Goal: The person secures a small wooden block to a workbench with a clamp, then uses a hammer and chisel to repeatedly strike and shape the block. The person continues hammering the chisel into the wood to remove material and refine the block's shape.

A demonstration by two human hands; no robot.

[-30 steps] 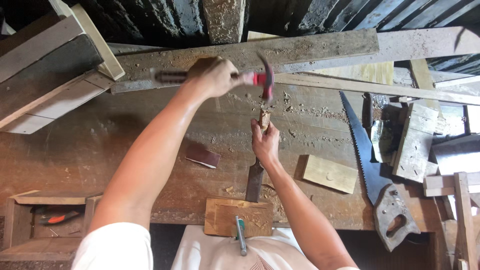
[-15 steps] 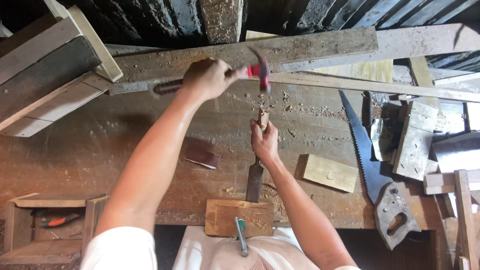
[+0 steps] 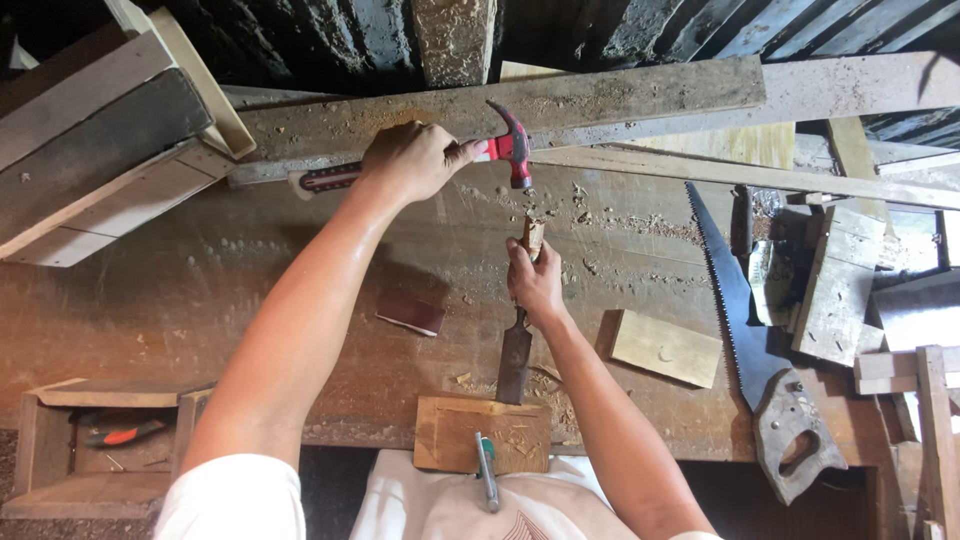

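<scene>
My left hand (image 3: pixel 410 160) grips a hammer with a red head (image 3: pixel 514 150), held a little above the chisel's wooden handle. My right hand (image 3: pixel 535 285) is wrapped around that chisel. The chisel's metal blade (image 3: pixel 515 360) points toward me, and its tip rests at the far edge of a small wooden block (image 3: pixel 450 435). The block lies at the near edge of the worn workbench (image 3: pixel 200 300), with shavings around the tip. A pen-like tool (image 3: pixel 487 472) lies across the block's near edge.
A handsaw (image 3: pixel 745 330) lies to the right, beside a pale wood offcut (image 3: pixel 665 348) and stacked scraps (image 3: pixel 835 280). A dark flat piece (image 3: pixel 410 313) sits between my arms. Long planks (image 3: pixel 600 100) cross the back. An open wooden box (image 3: pixel 95 440) holds tools at lower left.
A second ago the hammer head was down at the chisel handle. It then rose and now hangs slightly above it. My right hand and the chisel have stayed put.
</scene>
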